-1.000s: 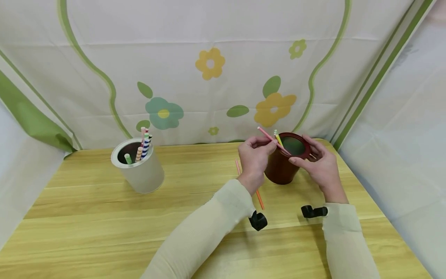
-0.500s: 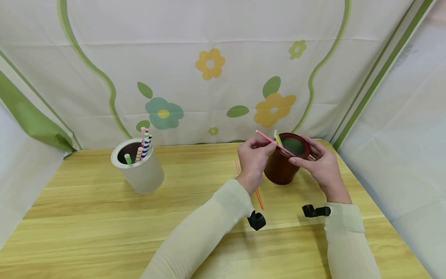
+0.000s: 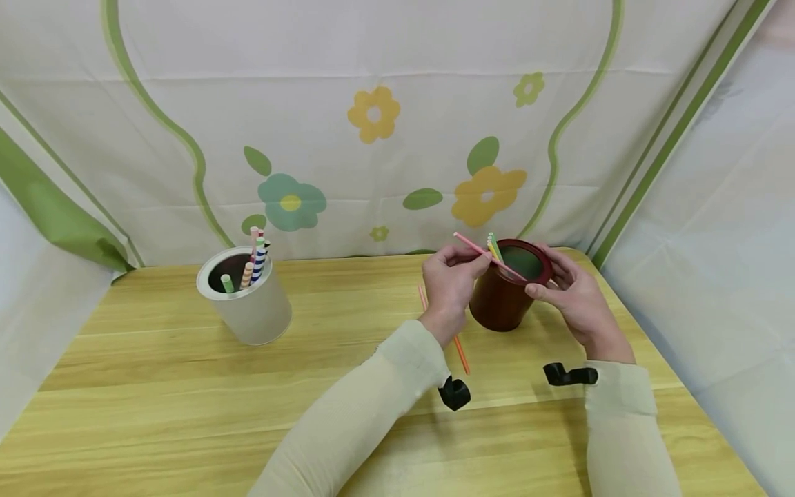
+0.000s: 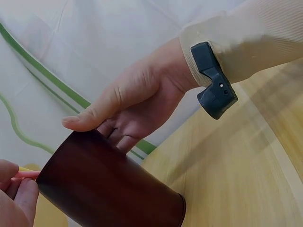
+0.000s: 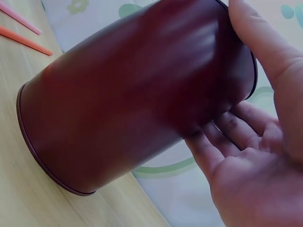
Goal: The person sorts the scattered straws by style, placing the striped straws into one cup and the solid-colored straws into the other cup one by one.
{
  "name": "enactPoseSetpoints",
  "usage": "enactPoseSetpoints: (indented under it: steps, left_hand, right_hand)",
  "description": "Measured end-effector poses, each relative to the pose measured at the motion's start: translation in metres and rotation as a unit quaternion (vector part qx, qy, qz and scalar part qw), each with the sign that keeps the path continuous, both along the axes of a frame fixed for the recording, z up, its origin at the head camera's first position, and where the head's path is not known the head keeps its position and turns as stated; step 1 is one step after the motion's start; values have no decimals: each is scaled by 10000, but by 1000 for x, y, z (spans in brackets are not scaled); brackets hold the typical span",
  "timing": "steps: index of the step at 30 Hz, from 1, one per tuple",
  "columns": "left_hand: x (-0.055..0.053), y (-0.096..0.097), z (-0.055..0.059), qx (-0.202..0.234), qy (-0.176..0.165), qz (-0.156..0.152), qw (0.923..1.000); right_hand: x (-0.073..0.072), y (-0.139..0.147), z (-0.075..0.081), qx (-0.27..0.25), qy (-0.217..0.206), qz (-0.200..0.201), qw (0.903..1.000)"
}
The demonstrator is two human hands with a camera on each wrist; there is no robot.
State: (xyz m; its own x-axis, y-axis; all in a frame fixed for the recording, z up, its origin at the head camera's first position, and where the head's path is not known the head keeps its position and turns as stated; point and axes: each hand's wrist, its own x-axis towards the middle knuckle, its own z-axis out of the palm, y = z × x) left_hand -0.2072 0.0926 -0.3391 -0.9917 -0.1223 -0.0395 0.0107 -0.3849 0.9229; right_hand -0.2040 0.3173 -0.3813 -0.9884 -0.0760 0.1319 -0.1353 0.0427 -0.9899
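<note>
My left hand point(image 3: 450, 283) pinches a pink straw point(image 3: 468, 242), slanted across the near rim of a dark red cup point(image 3: 497, 304), its lower end at the mouth. Left fingertips with the straw also show at the left edge of the left wrist view. Round the cup's right side, my right hand point(image 3: 577, 297) holds the rim, thumb in front and fingers behind, as the right wrist view shows. Yellow and green straws point(image 3: 494, 247) lean inside the cup at its left. A pink straw point(image 3: 422, 297) and an orange straw point(image 3: 462, 355) lie on the table, partly hidden by my left arm.
A white cup point(image 3: 263, 317) with several striped and coloured straws point(image 3: 257, 266) stands at the left of the wooden table point(image 3: 155, 386). A flowered curtain point(image 3: 373, 166) hangs right behind the table's back edge. More cloth hangs at both sides.
The pink straw's upper end has shifted slightly left and down. My right hand has moved a little right along the rim, its thumb sliding away from the straw.
</note>
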Motion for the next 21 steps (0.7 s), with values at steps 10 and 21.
enactPoseSetpoints:
  steps: [10,21]
  left_hand:
    - [0,-3,-1,-249,-37,-88,9996]
    - [2,-4,-1,-226,-62,-142,9996]
  right_hand:
    - [1,1,3,22,-37,-24,10000]
    - [1,0,2,-111,-24,-4,9999]
